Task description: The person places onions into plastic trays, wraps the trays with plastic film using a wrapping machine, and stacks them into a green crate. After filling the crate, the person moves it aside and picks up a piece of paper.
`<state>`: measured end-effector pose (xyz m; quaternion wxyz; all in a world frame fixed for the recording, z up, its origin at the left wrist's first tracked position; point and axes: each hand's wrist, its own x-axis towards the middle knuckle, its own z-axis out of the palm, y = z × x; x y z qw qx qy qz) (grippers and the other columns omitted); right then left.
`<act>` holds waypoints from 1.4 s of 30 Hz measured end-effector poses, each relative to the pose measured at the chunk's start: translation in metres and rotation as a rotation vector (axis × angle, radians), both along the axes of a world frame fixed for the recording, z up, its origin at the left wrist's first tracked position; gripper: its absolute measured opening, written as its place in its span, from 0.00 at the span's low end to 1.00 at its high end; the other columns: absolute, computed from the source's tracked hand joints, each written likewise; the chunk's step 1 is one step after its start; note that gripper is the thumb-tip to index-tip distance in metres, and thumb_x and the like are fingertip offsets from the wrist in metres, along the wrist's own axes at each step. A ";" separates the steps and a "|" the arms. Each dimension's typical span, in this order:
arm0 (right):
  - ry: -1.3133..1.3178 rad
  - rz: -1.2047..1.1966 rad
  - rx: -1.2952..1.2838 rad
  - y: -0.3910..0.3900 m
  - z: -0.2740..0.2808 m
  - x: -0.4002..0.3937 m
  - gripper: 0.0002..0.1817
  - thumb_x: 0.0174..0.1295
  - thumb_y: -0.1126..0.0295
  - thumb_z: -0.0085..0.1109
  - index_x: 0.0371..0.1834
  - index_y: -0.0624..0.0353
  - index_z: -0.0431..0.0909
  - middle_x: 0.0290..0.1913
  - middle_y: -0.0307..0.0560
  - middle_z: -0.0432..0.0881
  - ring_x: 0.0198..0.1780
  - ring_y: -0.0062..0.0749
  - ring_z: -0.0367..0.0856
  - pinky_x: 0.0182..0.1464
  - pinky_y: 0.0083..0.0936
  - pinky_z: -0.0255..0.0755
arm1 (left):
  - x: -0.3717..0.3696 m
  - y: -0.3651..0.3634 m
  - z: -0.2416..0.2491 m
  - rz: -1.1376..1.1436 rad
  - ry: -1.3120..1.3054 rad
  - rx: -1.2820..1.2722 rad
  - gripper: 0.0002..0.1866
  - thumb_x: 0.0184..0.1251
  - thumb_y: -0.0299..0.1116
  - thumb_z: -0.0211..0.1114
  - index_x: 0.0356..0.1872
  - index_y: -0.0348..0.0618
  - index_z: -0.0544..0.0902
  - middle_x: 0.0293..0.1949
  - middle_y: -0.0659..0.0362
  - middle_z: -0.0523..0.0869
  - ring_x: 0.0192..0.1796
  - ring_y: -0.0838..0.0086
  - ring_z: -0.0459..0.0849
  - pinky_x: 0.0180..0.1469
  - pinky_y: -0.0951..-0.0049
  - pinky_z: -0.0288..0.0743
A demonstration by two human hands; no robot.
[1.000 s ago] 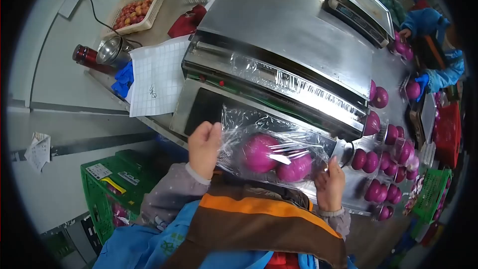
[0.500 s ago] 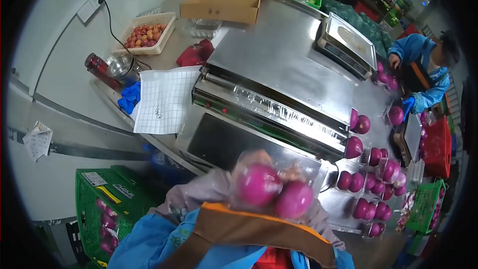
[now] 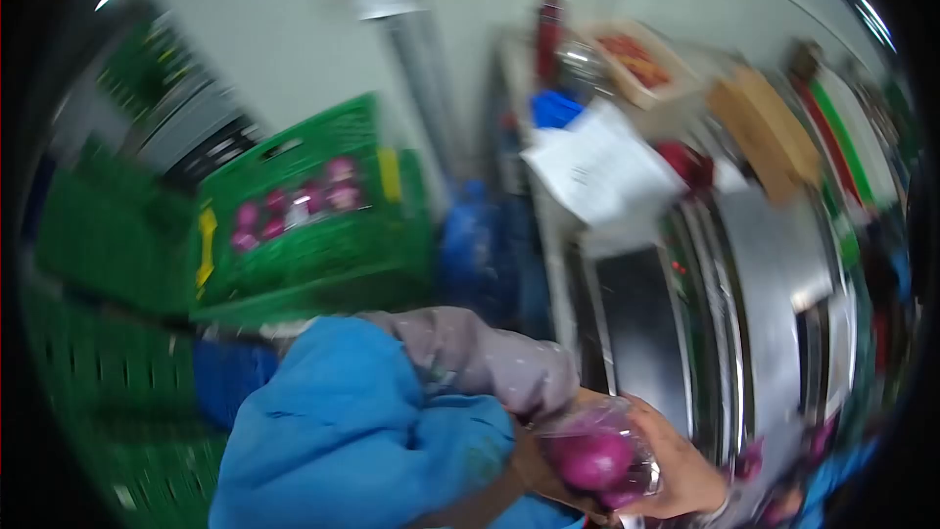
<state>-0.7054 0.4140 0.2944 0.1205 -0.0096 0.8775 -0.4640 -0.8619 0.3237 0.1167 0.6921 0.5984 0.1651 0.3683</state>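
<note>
Swinging left toward the green crate, I held the wrapped purple fruit pack low against my chest, right hand cupped under it, left grip hidden.

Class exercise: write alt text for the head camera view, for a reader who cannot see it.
A blurred, tilted view: a hand cups a film-wrapped pack of pink fruit close to the person's blue jacket. To the left stands a green crate holding more pink fruit; to the right, a steel wrapping machine.
</note>
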 end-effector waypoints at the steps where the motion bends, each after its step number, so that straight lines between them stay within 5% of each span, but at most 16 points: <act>1: -0.023 -0.185 -0.122 -0.010 -0.007 -0.006 0.44 0.52 0.47 0.56 0.64 0.65 0.53 0.61 0.57 0.62 0.62 0.41 0.62 0.61 0.31 0.57 | -0.012 -0.009 -0.008 0.058 0.004 -0.017 0.26 0.69 0.47 0.47 0.61 0.40 0.63 0.61 0.58 0.68 0.62 0.70 0.66 0.64 0.71 0.58; 2: -0.069 -0.392 -0.246 -0.022 -0.013 -0.004 0.39 0.60 0.39 0.41 0.61 0.65 0.62 0.57 0.52 0.69 0.58 0.36 0.65 0.61 0.29 0.58 | -0.023 -0.021 -0.012 0.093 -0.004 -0.036 0.27 0.68 0.49 0.47 0.61 0.39 0.64 0.61 0.58 0.68 0.62 0.70 0.67 0.64 0.71 0.58; 3: -0.051 -0.586 -0.622 -0.019 -0.054 -0.001 0.48 0.51 0.53 0.65 0.67 0.67 0.47 0.62 0.56 0.62 0.62 0.37 0.62 0.60 0.29 0.59 | -0.036 -0.036 -0.013 0.109 -0.017 -0.049 0.28 0.68 0.50 0.47 0.60 0.39 0.65 0.61 0.59 0.68 0.61 0.70 0.67 0.64 0.72 0.58; 5: 0.111 -0.744 -0.704 -0.031 -0.070 -0.023 0.33 0.64 0.55 0.50 0.64 0.67 0.56 0.55 0.48 0.70 0.53 0.28 0.70 0.55 0.25 0.64 | -0.060 -0.061 0.035 0.004 -0.995 -1.147 0.26 0.65 0.52 0.52 0.54 0.42 0.69 0.54 0.62 0.74 0.54 0.72 0.72 0.58 0.71 0.64; 6: 0.139 -0.775 -0.703 -0.030 -0.078 -0.034 0.30 0.65 0.55 0.46 0.62 0.67 0.58 0.54 0.47 0.70 0.51 0.28 0.71 0.53 0.23 0.65 | -0.079 -0.074 0.047 0.063 -0.921 -1.243 0.27 0.63 0.55 0.52 0.54 0.44 0.70 0.55 0.61 0.73 0.57 0.72 0.70 0.59 0.69 0.63; 10: 0.153 -0.896 -0.593 -0.055 -0.077 -0.134 0.24 0.70 0.57 0.36 0.58 0.66 0.63 0.52 0.47 0.73 0.50 0.27 0.72 0.51 0.23 0.66 | -0.145 -0.127 0.113 0.801 -0.262 -0.715 0.43 0.62 0.55 0.55 0.69 0.52 0.40 0.63 0.54 0.59 0.65 0.73 0.58 0.63 0.60 0.57; 12: 0.290 -0.749 -0.908 -0.096 -0.054 -0.227 0.22 0.70 0.59 0.35 0.57 0.66 0.63 0.48 0.48 0.75 0.47 0.30 0.76 0.49 0.27 0.70 | -0.189 -0.141 0.121 1.325 -0.101 -0.337 0.47 0.59 0.58 0.56 0.65 0.31 0.46 0.55 0.48 0.69 0.57 0.68 0.69 0.58 0.72 0.64; 16: 0.273 -0.715 -0.824 -0.157 -0.059 -0.399 0.19 0.67 0.63 0.45 0.55 0.65 0.67 0.42 0.38 0.75 0.41 0.20 0.71 0.42 0.18 0.66 | -0.326 -0.212 0.101 1.376 -0.534 -0.296 0.29 0.67 0.52 0.49 0.57 0.36 0.64 0.54 0.55 0.70 0.54 0.73 0.70 0.58 0.72 0.63; 18: 0.303 -0.711 -0.794 -0.183 -0.074 -0.467 0.25 0.67 0.61 0.45 0.61 0.69 0.60 0.49 0.45 0.73 0.48 0.22 0.69 0.52 0.19 0.63 | -0.402 -0.254 0.050 1.822 -0.088 -0.322 0.29 0.64 0.52 0.53 0.57 0.40 0.65 0.54 0.55 0.70 0.59 0.67 0.67 0.62 0.62 0.58; 19: 0.364 -0.711 -0.740 -0.194 -0.081 -0.490 0.26 0.67 0.61 0.45 0.61 0.71 0.59 0.51 0.48 0.72 0.50 0.24 0.68 0.53 0.21 0.63 | -0.421 -0.267 0.044 1.802 -0.096 -0.321 0.29 0.64 0.52 0.53 0.57 0.40 0.65 0.54 0.55 0.70 0.59 0.67 0.67 0.62 0.62 0.58; 21: 0.515 -0.719 -0.269 -0.192 -0.122 -0.524 0.26 0.66 0.60 0.46 0.61 0.69 0.59 0.50 0.56 0.75 0.48 0.36 0.75 0.51 0.27 0.66 | -0.454 -0.283 0.035 1.340 1.839 -0.160 0.35 0.57 0.49 0.60 0.62 0.41 0.63 0.59 0.51 0.68 0.64 0.62 0.62 0.66 0.52 0.51; 23: 0.436 -0.733 -0.101 -0.188 -0.135 -0.537 0.26 0.66 0.60 0.47 0.60 0.67 0.59 0.47 0.60 0.76 0.47 0.44 0.76 0.49 0.31 0.67 | -0.473 -0.270 -0.022 1.046 2.080 0.088 0.40 0.47 0.49 0.66 0.61 0.39 0.64 0.62 0.51 0.65 0.68 0.62 0.55 0.68 0.49 0.40; 28: 0.220 -0.786 0.298 -0.196 -0.161 -0.567 0.25 0.64 0.57 0.48 0.59 0.62 0.62 0.44 0.67 0.75 0.45 0.59 0.75 0.46 0.40 0.68 | -0.508 -0.218 -0.133 1.494 2.039 0.631 0.48 0.38 0.56 0.69 0.60 0.33 0.65 0.64 0.53 0.63 0.70 0.66 0.51 0.69 0.53 0.38; 30: 0.242 -0.816 0.195 -0.186 -0.196 -0.580 0.28 0.64 0.55 0.47 0.58 0.65 0.61 0.49 0.65 0.74 0.49 0.54 0.75 0.50 0.38 0.66 | -0.507 -0.243 -0.087 1.092 1.901 0.022 0.51 0.36 0.59 0.68 0.61 0.34 0.63 0.64 0.54 0.62 0.70 0.69 0.50 0.69 0.52 0.37; 40: 0.415 -0.652 0.340 -0.176 -0.269 -0.601 0.26 0.63 0.66 0.45 0.62 0.67 0.57 0.59 0.65 0.64 0.59 0.51 0.65 0.60 0.35 0.61 | -0.512 -0.249 -0.066 0.985 1.893 -0.223 0.56 0.34 0.59 0.71 0.65 0.41 0.55 0.67 0.56 0.56 0.71 0.67 0.47 0.68 0.49 0.36; 42: 0.069 -0.636 0.311 -0.159 -0.381 -0.601 0.25 0.62 0.66 0.46 0.61 0.63 0.60 0.39 0.55 0.79 0.32 0.38 0.79 0.32 0.33 0.73 | -0.503 -0.238 -0.038 1.025 1.851 -0.309 0.56 0.29 0.51 0.77 0.64 0.46 0.58 0.64 0.54 0.61 0.68 0.62 0.55 0.67 0.49 0.43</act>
